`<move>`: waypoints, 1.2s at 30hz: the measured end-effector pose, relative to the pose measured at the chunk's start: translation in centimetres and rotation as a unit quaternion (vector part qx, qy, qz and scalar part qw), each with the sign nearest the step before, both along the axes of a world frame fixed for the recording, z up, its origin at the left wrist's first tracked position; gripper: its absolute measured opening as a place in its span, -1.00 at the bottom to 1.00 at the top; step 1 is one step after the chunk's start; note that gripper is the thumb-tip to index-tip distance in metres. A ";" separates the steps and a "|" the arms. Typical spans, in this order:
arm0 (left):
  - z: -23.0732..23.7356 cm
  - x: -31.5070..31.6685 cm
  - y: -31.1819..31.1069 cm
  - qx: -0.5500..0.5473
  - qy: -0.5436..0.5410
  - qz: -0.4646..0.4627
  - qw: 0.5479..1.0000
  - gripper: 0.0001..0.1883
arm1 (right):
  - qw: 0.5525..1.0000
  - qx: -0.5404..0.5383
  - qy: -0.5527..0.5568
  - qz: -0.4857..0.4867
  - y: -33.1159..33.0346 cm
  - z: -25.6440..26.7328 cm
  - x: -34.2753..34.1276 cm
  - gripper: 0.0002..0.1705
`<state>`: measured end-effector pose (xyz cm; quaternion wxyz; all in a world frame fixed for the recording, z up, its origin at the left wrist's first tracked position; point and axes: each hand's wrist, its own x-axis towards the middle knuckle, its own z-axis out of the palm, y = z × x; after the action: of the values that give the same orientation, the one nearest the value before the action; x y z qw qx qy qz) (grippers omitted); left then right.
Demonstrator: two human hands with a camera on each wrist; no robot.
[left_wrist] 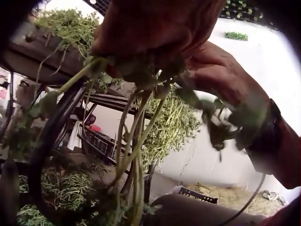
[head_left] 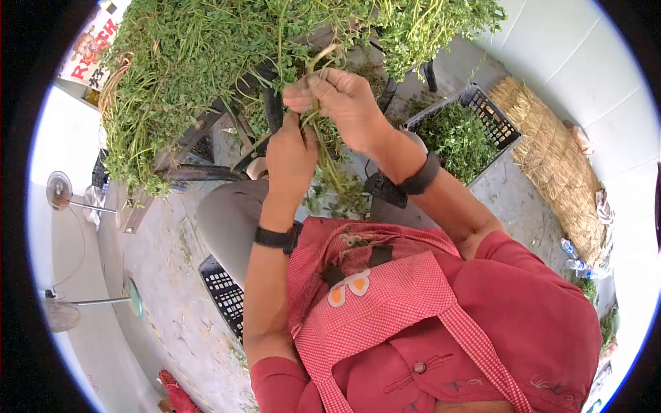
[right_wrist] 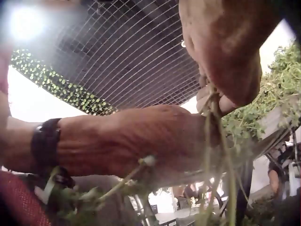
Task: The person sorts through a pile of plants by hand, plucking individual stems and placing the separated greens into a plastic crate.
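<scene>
A small bunch of long green stems hangs between my two hands, above the lap. My right hand pinches the bunch near its upper end, where a pale stem end sticks up past the fingers. Just below and to its left, my left hand holds the stems between thumb and fingers. From the left wrist view, the stems droop under the left hand, with the right hand close behind. Leaves and fingers partly hide the grip. A large heap of leafy greens lies just ahead of both hands.
The heap covers a table whose edge runs before the knees. To the right stands a black crate of greens, with a straw roll beyond. Another black crate sits low at left. Metal posts stand further left.
</scene>
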<state>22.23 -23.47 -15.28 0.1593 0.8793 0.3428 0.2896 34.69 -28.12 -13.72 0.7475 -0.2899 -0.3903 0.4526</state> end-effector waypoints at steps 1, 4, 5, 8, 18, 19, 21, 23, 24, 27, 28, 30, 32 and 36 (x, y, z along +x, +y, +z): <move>0.0 0.1 0.0 0.000 0.000 0.001 1.000 -0.82 | 0.997 0.011 -0.062 -0.045 -0.1 -0.1 -0.5 -0.73; 0.0 0.3 0.5 -0.015 -0.033 0.005 0.999 -0.80 | 0.976 0.023 -0.175 -0.124 -0.3 -0.2 -0.8 -0.73; -0.6 0.2 1.2 0.015 -0.040 -0.002 0.999 -0.79 | 0.960 0.023 -0.228 -0.159 -0.4 -0.1 -0.9 -0.74; -4.0 -2.1 5.0 -0.078 -0.077 0.033 0.993 -0.80 | 0.968 0.134 -0.126 -0.172 -1.6 1.6 -2.1 -0.77; 1.3 -1.4 0.1 -0.423 -0.238 -0.056 0.872 -0.76 | 0.991 -0.015 -0.047 -0.127 0.4 0.5 -0.1 -0.73; 0.9 -1.3 0.2 -0.423 -0.238 -0.057 0.872 -0.76 | 0.991 -0.014 -0.047 -0.128 0.5 0.6 -0.1 -0.73; 0.1 -1.1 0.5 -0.304 -0.187 -0.108 0.928 -0.78 | 0.993 -0.012 -0.027 -0.116 0.4 0.5 0.1 -0.73; -0.4 -1.0 0.7 -0.244 -0.182 -0.131 0.944 -0.79 | 0.993 -0.015 -0.026 -0.118 0.5 0.5 0.2 -0.73; -0.2 -0.9 0.4 -0.200 -0.150 -0.105 0.962 -0.80 | 0.992 -0.017 -0.026 -0.119 0.5 0.5 0.3 -0.73; -0.4 -0.6 0.3 -0.114 -0.098 -0.050 0.987 -0.77 | 0.992 -0.011 -0.039 -0.123 0.3 0.6 -0.2 -0.74; -0.6 -0.3 0.4 -0.072 -0.079 -0.023 0.994 -0.75 | 0.992 -0.012 -0.038 -0.123 -0.1 0.8 -0.8 -0.74; -3.4 -1.1 3.3 -0.123 -0.101 0.017 0.987 -0.71 | 0.991 0.022 -0.058 -0.122 -1.2 1.5 -2.1 -0.77; -3.2 -2.0 3.9 -0.280 -0.111 0.089 0.949 -0.62 | 0.990 0.030 -0.064 -0.121 -0.9 2.2 -1.5 -0.76; -0.3 -2.0 1.6 -0.426 -0.263 -0.023 0.865 -0.56 | 0.994 0.007 -0.005 -0.106 -0.3 2.3 0.5 -0.73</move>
<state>20.22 -21.90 -15.61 0.6096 0.6246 0.3577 0.3321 35.18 -28.43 -11.41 0.7916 -0.3263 -0.3643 0.3663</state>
